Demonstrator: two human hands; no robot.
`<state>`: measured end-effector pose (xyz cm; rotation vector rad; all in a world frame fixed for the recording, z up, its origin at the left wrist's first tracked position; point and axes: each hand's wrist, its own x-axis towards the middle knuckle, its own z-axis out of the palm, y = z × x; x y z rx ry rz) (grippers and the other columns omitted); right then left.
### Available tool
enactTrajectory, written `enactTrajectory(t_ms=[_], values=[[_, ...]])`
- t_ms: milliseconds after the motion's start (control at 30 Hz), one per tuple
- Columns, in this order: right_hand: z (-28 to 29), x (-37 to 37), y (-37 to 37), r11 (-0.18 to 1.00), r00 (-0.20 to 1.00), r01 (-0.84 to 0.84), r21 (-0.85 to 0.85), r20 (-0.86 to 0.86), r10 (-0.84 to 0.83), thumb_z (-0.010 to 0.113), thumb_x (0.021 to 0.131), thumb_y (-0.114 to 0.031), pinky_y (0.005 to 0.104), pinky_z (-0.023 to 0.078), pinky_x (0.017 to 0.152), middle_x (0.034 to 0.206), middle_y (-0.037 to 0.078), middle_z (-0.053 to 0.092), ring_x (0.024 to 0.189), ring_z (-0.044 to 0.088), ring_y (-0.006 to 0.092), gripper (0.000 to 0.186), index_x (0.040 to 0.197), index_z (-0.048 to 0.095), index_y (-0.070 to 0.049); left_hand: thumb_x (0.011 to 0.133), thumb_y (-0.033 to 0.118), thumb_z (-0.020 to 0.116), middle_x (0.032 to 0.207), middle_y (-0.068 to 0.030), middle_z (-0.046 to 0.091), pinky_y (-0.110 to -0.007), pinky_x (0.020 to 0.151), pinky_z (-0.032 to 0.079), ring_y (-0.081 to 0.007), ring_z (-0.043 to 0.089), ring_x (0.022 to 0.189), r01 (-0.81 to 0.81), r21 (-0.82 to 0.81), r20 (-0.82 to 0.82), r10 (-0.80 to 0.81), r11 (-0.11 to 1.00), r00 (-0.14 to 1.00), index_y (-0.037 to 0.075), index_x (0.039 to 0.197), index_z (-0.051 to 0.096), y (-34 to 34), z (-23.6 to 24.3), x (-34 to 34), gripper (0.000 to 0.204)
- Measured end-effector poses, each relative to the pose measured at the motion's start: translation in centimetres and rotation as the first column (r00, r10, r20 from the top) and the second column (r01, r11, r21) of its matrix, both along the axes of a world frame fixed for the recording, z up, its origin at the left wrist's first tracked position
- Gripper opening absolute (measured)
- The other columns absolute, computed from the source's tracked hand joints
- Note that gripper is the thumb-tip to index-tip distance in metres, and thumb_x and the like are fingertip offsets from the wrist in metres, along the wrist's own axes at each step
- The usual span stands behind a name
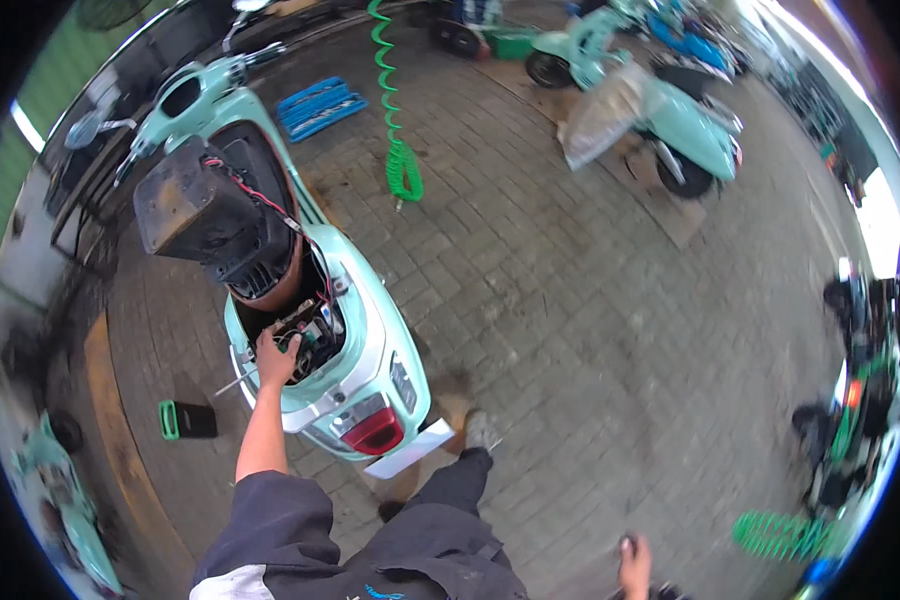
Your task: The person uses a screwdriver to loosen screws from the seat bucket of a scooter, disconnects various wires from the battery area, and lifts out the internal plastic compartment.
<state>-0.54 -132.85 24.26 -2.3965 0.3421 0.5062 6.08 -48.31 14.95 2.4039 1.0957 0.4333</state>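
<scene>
My left hand reaches into the open under-seat compartment of a mint-green scooter, fingers curled among cables and small parts; what they grip is too small to make out. A thin metal rod sticks out beside it. The dark seat and box assembly is tipped up at the front of the compartment, with red and black wires running from it. My right hand is low at the lower right, fingers curled round a small dark object I cannot make out.
Another mint scooter with plastic wrap stands at upper right; more vehicles line both edges. Blue trays lie beyond the scooter. Green coiled hoses are at top centre and lower right. A dark green-handled container sits left on the paving.
</scene>
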Motion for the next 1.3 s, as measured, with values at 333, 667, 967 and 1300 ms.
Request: enactTrajectory(t_ms=[333,667,967,1300], values=[[-12.2,15.4,-1.2,0.997,0.777,0.016,-0.078,-0.626,-0.061,0.069,0.086,-0.036,0.0404,0.054,0.077,0.106,0.015,0.067,0.091,0.066,0.0258,0.05,0.116,0.062,0.003,0.102,0.046,0.06,0.11,-0.0095,0.072,-0.029,0.07,0.057,-0.0157,0.07,0.091,-0.238,-0.742,0.245,0.583,0.627,0.774,0.007,0.127,0.054,-8.0,3.8,6.9,0.047],[-15.8,64.1,17.5,0.904,0.9,-0.425,0.051,-0.086,0.428,0.08,0.078,-0.008,0.0317,0.052,0.064,0.081,0.011,0.071,0.072,0.063,0.0168,0.025,0.095,0.069,0.007,0.1,0.063,0.051,0.142,-0.0125,0.058,-0.042,0.096,0.046,-0.025,0.057,0.125,-0.359,-0.858,0.126,0.827,0.368,0.548,0.009,0.147,0.043,-5.1,6.7,20.2,0.072],[-2.7,71.5,62.5,0.172,0.2,-0.975,0.143,0.207,0.958,0.087,0.074,-0.04,0.0424,0.053,0.093,0.117,0.023,0.068,0.11,0.067,0.0369,0.068,0.117,0.063,0.007,0.101,0.065,0.043,0.15,-0.0149,0.051,-0.049,0.108,0.039,-0.031,0.045,0.138,-0.342,-0.904,0.126,0.924,0.257,0.362,0.008,0.154,0.037,-1.0,7.0,23.5,0.078],[-2.7,51.1,87.7,-0.161,-0.05,-0.905,0.394,0.277,0.959,0.092,0.068,-0.039,0.0437,0.051,0.095,0.12,0.021,0.058,0.111,0.062,0.035,0.082,0.127,0.054,0.005,0.102,0.06,0.05,0.12,-0.0092,0.063,-0.037,0.1,0.048,-0.0222,0.06,0.11,-0.148,-0.893,0.291,0.795,0.426,0.532,0.005,0.132,0.055,5.6,1.1,22.8,0.063]])
